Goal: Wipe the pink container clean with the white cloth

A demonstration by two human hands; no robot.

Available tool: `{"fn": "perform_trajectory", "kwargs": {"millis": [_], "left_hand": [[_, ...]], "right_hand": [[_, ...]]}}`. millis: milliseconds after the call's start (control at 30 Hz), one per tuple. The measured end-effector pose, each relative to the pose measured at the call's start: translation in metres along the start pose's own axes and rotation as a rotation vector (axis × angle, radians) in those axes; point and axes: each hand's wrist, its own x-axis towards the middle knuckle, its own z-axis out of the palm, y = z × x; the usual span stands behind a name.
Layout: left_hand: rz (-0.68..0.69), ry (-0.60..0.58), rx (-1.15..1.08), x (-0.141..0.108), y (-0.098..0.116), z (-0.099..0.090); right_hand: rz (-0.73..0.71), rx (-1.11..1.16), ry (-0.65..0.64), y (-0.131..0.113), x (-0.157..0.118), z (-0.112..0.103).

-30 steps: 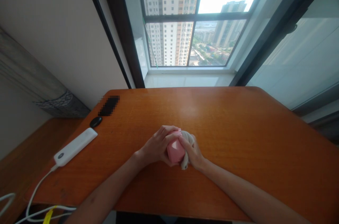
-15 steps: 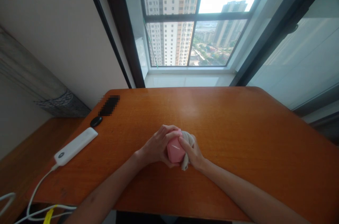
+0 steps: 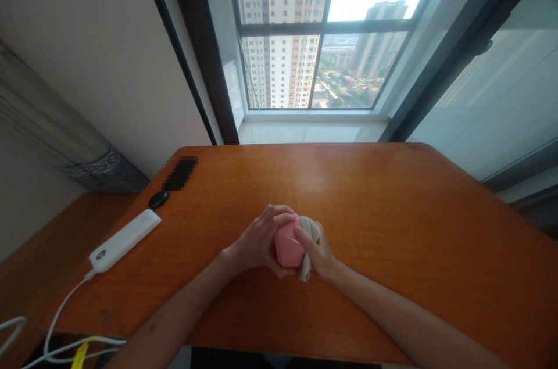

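Note:
A pink faceted object (image 3: 288, 246), its kind unclear, is held between both hands over the front middle of the wooden table. My left hand (image 3: 264, 239) is closed around its left side, fingers over the top and thumb below. Against its right side my right hand (image 3: 321, 251) presses a bunched light grey cloth (image 3: 308, 228), with the thumb resting on the pink face. One end of the cloth hangs down below the hand. The right hand's other fingers are mostly hidden behind the cloth and the object.
On the left side of the table (image 3: 392, 212) lies a white power strip (image 3: 126, 240) with a white cable (image 3: 65, 302). Beyond it are a small black oval object (image 3: 158, 200) and a pixelated dark rectangle (image 3: 180, 174). A window (image 3: 322, 67) stands behind the table.
The hands keep their grip on the pink object and the cloth. The pink object looks very slightly turned; otherwise almost nothing has moved.

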Motion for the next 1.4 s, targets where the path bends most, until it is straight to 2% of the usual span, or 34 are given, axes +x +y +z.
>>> {"fn": "perform_trajectory", "kwargs": {"millis": [200,467,700,933,1000,1133,1233,1400], "left_hand": [[-0.018,0.014,-0.056,-0.003,-0.004,0.003],[-0.084,0.025,-0.136,0.001,-0.001,0.001],[-0.335,-0.021,-0.281,-0.004,0.0,0.003],[-0.325,-0.03,-0.262,-0.01,-0.005,0.007],[-0.273,-0.002,-0.233,-0.013,-0.007,0.01],[-0.03,0.093,-0.114,-0.018,-0.016,0.011],[0.105,0.072,-0.005,-0.019,-0.022,0.005],[0.239,-0.003,0.156,-0.013,-0.024,-0.008]], "right_hand": [[0.028,-0.013,0.103,-0.001,-0.002,0.004],[0.029,-0.024,0.057,-0.009,0.0,0.003],[0.04,-0.016,-0.036,-0.018,0.001,0.004],[0.026,-0.012,-0.082,-0.026,0.001,0.004],[0.02,-0.005,-0.107,-0.027,0.001,0.004],[0.014,-0.003,-0.089,-0.025,0.001,0.004],[0.012,0.009,-0.054,-0.021,0.001,0.004],[0.007,0.022,-0.056,-0.018,0.002,0.004]]}}
